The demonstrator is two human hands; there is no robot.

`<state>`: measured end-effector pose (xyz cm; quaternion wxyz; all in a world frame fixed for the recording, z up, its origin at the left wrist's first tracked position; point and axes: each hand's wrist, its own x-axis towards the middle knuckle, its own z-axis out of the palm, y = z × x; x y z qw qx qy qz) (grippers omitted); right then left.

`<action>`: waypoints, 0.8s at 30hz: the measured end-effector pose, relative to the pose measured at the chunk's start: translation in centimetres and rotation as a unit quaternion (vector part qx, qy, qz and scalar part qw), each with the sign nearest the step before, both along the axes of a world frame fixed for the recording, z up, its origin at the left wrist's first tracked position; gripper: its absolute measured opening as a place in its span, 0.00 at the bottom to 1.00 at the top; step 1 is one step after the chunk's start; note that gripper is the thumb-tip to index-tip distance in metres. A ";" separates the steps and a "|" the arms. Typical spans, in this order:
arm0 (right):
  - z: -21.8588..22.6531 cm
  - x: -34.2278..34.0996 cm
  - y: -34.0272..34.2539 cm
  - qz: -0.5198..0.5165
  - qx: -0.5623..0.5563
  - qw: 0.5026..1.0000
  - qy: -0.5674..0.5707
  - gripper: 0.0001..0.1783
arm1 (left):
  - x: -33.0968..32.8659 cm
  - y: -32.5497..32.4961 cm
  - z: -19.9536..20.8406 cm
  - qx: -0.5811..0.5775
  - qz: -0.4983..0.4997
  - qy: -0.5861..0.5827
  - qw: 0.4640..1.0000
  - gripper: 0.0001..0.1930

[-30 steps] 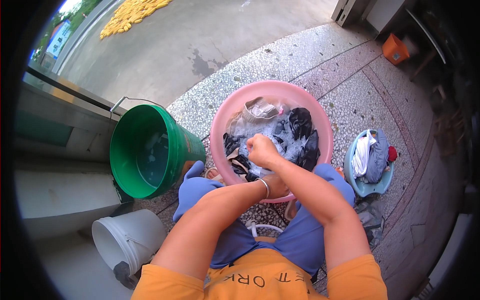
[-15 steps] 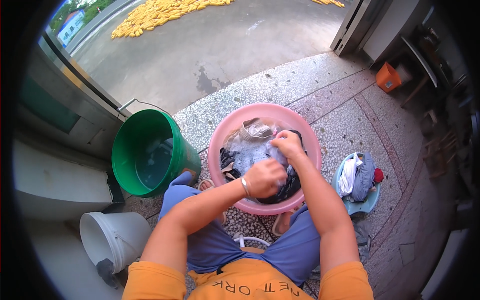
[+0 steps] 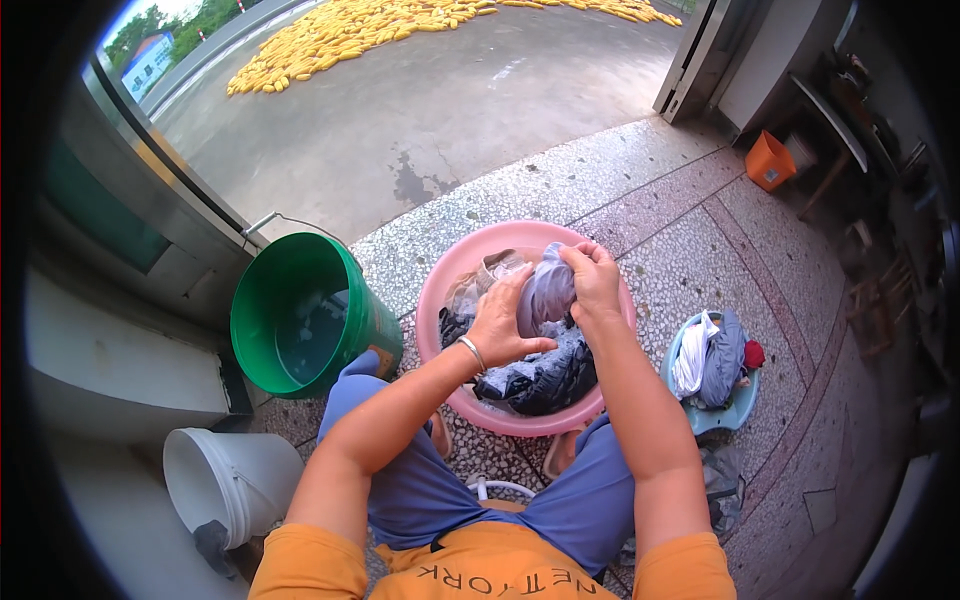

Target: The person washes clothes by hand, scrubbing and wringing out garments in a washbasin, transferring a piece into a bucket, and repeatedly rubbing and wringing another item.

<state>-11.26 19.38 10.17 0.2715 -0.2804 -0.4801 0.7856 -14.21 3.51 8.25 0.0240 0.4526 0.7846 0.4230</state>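
A pink basin (image 3: 432,375) stands on the floor between my feet, holding wet clothes and suds. My right hand (image 3: 595,282) pinches the upper edge of a thin lavender-grey cloth (image 3: 547,293), which hangs over the basin. Beside that cloth, on its left, my left hand (image 3: 503,325) is open, its thumb spread away from the fingers; whether its fingertips touch the cloth I cannot tell. Dark wet clothing (image 3: 545,385) lies in the front of the basin under foam. A beige garment (image 3: 497,266) rests at the back.
At left stands a green bucket (image 3: 375,315) with water in it, and a white bucket (image 3: 205,480) sits nearer me. A light blue basin (image 3: 738,415) of clothes is at right. Farther off are an orange bin (image 3: 769,160) and yellow corn cobs (image 3: 350,35) outside the doorway.
My left hand has opened and moved up beside the cloth. My right hand has lifted the lavender-grey cloth, so more of it shows. The view has tilted slightly upward.
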 end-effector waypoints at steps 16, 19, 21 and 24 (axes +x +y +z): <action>5.4 2.3 -1.2 0.180 -0.041 0.982 -0.050 0.07 | -9.6 -17.7 13.9 0.331 0.249 -0.136 0.900 0.29; 5.4 2.2 -2.6 0.199 -0.008 0.977 -0.071 0.05 | -11.7 -23.1 11.8 0.332 0.326 -0.159 0.871 0.32; 5.2 2.4 -2.5 0.205 0.025 0.974 -0.091 0.05 | -12.4 -24.8 8.7 0.314 0.368 -0.156 0.861 0.31; 5.0 2.5 -2.6 0.214 0.026 0.971 -0.102 0.05 | -14.6 -28.7 3.6 0.126 0.418 -0.250 0.864 0.37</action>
